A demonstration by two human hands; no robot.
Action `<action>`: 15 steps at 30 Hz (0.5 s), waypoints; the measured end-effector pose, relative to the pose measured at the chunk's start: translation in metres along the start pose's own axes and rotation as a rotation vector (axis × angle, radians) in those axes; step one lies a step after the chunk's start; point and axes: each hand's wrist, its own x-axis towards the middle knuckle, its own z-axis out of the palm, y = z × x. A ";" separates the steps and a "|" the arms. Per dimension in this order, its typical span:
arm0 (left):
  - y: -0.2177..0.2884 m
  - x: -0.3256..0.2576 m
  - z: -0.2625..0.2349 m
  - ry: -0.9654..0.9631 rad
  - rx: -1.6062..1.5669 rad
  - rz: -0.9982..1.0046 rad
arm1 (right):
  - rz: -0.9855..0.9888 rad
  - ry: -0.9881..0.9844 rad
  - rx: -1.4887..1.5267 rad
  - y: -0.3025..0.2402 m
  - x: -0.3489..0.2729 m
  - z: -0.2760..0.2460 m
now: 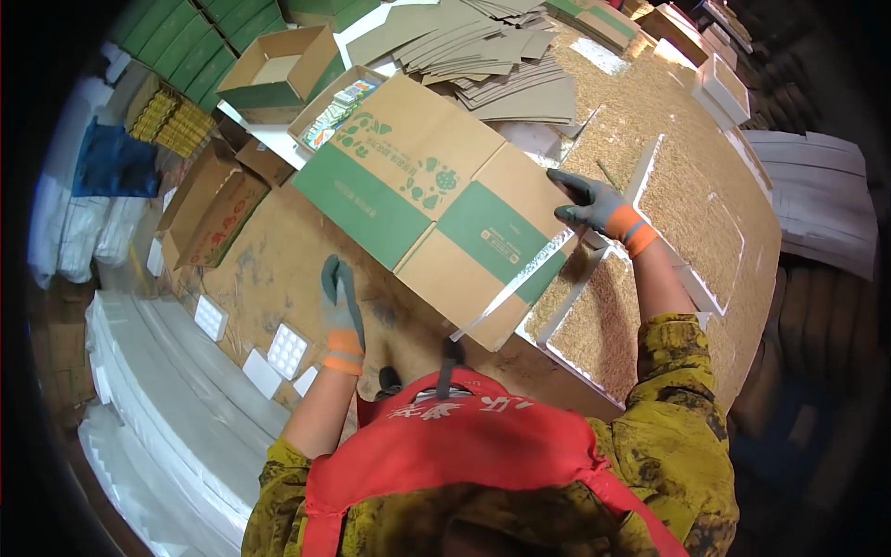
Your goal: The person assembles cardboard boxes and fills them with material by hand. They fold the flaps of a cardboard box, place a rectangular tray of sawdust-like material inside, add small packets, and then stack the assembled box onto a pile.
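Note:
A flattened cardboard carton (483, 153), brown with green panels and printed green fruit shapes, lies slantwise in front of me, on the near side of the work table. My right hand (594, 206), in a grey and orange glove, is at the carton's right edge; its fingers are stretched and apart, with the tips over the cardboard. A pale narrow strip (520, 283) crosses the carton's lower right part. To the left of the carton, my left hand (341, 302) hangs above the floor in a matching glove, fingers stretched out and nothing visible in them.
Grain-like material (691, 232) covers the table's right side, among white foam dividers (647, 172). Flat cardboard pieces (501, 65) lie at the far side. Open boxes (212, 206) and stacked green cartons (167, 42) stand left. White wrapped sheets (167, 390) lie near left.

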 end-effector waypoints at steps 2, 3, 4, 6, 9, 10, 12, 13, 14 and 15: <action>0.008 -0.002 0.005 -0.202 0.101 0.279 | 0.096 0.098 -0.058 0.008 -0.009 -0.005; 0.018 -0.005 0.012 -0.324 0.145 0.366 | 0.198 0.192 -0.111 0.011 -0.014 -0.006; 0.023 -0.012 0.017 -0.341 0.138 0.372 | 0.202 0.211 -0.114 0.017 -0.020 -0.007; 0.031 -0.025 0.025 -0.196 0.718 0.706 | 0.376 0.319 -0.225 0.026 -0.032 -0.001; 0.044 -0.024 0.029 -0.230 0.956 0.831 | 0.376 0.462 0.089 0.038 -0.048 0.011; 0.046 -0.020 0.029 -0.235 1.021 0.962 | 0.368 0.511 0.215 0.054 -0.055 0.012; 0.045 -0.013 0.028 -0.248 1.039 1.058 | 0.347 0.610 0.229 0.051 -0.067 0.023; 0.047 -0.009 0.029 -0.325 1.051 1.102 | 0.345 0.740 0.241 0.059 -0.068 0.023; 0.050 -0.006 0.026 -0.406 1.070 1.146 | 0.346 0.867 0.261 0.069 -0.072 0.027; 0.054 -0.002 0.026 -0.408 1.082 1.219 | 0.370 0.925 0.229 0.076 -0.082 0.018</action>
